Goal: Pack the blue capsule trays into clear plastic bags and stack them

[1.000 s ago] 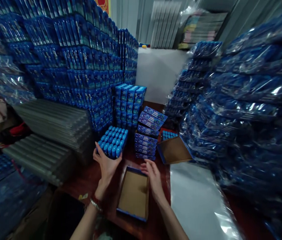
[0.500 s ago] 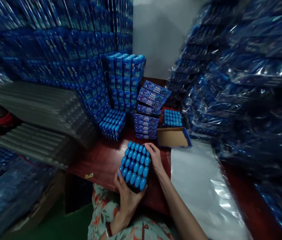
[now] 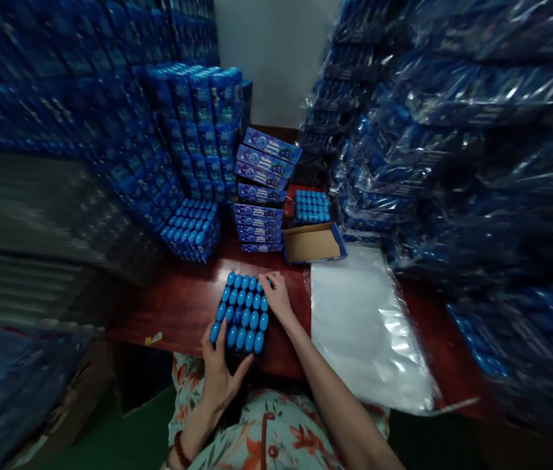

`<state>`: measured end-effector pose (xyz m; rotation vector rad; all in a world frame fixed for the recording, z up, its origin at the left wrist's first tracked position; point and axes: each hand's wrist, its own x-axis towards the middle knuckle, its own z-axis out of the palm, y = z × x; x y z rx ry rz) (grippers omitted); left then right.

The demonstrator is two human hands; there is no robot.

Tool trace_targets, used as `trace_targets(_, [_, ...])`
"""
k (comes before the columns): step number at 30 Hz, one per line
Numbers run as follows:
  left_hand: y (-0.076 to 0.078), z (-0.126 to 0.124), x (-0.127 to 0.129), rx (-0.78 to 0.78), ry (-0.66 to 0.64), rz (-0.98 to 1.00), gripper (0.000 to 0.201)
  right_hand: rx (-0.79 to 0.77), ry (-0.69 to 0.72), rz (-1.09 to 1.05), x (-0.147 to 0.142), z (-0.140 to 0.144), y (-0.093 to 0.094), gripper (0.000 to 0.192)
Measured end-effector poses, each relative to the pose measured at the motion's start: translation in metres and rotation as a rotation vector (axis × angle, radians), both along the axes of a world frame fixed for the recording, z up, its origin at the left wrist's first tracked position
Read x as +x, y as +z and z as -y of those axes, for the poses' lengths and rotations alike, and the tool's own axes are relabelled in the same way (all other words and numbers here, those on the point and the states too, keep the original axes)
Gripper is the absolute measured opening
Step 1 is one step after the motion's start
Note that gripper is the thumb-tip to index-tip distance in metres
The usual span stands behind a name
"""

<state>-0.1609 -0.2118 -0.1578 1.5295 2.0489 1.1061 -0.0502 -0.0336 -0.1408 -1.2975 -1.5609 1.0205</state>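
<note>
A block of small bottles with glossy blue caps (image 3: 241, 318) stands in tight rows on the red-brown table in front of me. One cap near its middle is a darker blue. My left hand (image 3: 218, 373) grips the near left corner, a finger between the caps and the thumb spread along the near side. At the far right corner, my right hand (image 3: 276, 297) has its fingers bent round the edge bottles. The bottles' sides are mostly hidden.
Flat clear plastic bags (image 3: 354, 320) lie to the right. Behind are an open cardboard tray (image 3: 313, 245), stacked purple-blue printed boxes (image 3: 259, 228) and another bottle block (image 3: 190, 225). Tall wrapped stacks (image 3: 452, 143) rise at right, grey bundled sheets (image 3: 36, 209) at left.
My view has shifted, so the scene sits further left. The bottle block has turned slightly and rests flatter on the table. My left hand has moved round its near left corner.
</note>
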Motion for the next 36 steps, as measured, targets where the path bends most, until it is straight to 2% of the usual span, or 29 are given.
trace_targets(2, [0.006, -0.002, -0.009, -0.006, 0.011, 0.031, 0.056, 0.009, 0.015, 0.037, 0.005, 0.004, 0.006, 0.028])
trace_targets(5, [0.026, -0.025, -0.023, 0.056, 0.004, 0.092, 0.046, 0.09, 0.077, 0.069, 0.029, 0.015, 0.029, 0.034])
trace_targets(7, [0.042, -0.049, -0.033, 0.042, -0.081, 0.144, 0.049, 0.169, 0.102, 0.149, 0.064, 0.025, 0.045, 0.032])
trace_targets(9, [0.053, -0.073, -0.042, -0.03, -0.201, 0.168, 0.056, 0.226, 0.137, 0.344, 0.114, 0.035, 0.053, 0.028])
trace_targets(11, [0.055, -0.091, -0.045, -0.125, -0.31, 0.151, 0.065, 0.191, 0.215, 0.59, 0.169, 0.046, 0.049, 0.034])
trace_targets(13, [0.051, -0.101, -0.041, -0.188, -0.379, 0.112, 0.072, 0.122, 0.222, 0.797, 0.215, 0.059, 0.035, 0.046])
trace_targets(14, [0.048, -0.102, -0.036, -0.2, -0.385, 0.089, 0.074, 0.103, 0.187, 0.857, 0.231, 0.065, 0.026, 0.049])
trace_targets(16, [0.043, -0.101, -0.022, -0.207, -0.355, 0.053, 0.077, 0.115, 0.064, 0.873, 0.249, 0.076, 0.008, 0.039])
trace_targets(17, [0.042, -0.098, -0.015, -0.215, -0.332, 0.042, 0.078, 0.134, 0.0, 0.841, 0.251, 0.079, 0.0, 0.032])
trace_targets(19, [0.042, -0.095, 0.0, -0.248, -0.29, 0.03, 0.079, 0.17, -0.09, 0.75, 0.247, 0.082, -0.01, 0.03])
trace_targets(22, [0.045, -0.092, 0.013, -0.281, -0.261, 0.014, 0.079, 0.165, -0.112, 0.633, 0.237, 0.078, -0.009, 0.032])
trace_targets(25, [0.045, -0.092, 0.015, -0.265, -0.251, 0.011, 0.078, 0.111, -0.18, 0.529, 0.235, 0.067, 0.012, 0.032])
trace_targets(28, [0.043, -0.09, 0.013, -0.227, -0.256, 0.039, 0.074, 0.08, -0.242, 0.439, 0.232, 0.053, 0.047, 0.032])
trace_targets(30, [0.046, -0.091, 0.01, -0.223, -0.261, 0.032, 0.069, 0.079, -0.122, 0.454, 0.228, 0.045, 0.068, 0.031])
trace_targets(32, [0.052, -0.095, 0.008, -0.207, -0.26, -0.064, 0.064, 0.057, 0.143, 0.549, 0.222, 0.041, 0.078, 0.025])
trace_targets(34, [0.062, -0.104, 0.007, -0.141, -0.312, -0.233, 0.063, 0.011, 0.369, 0.682, 0.218, 0.042, 0.072, 0.022])
trace_targets(36, [0.069, -0.117, 0.008, -0.072, -0.467, -0.4, 0.061, -0.002, 0.395, 0.764, 0.215, 0.046, 0.054, 0.024])
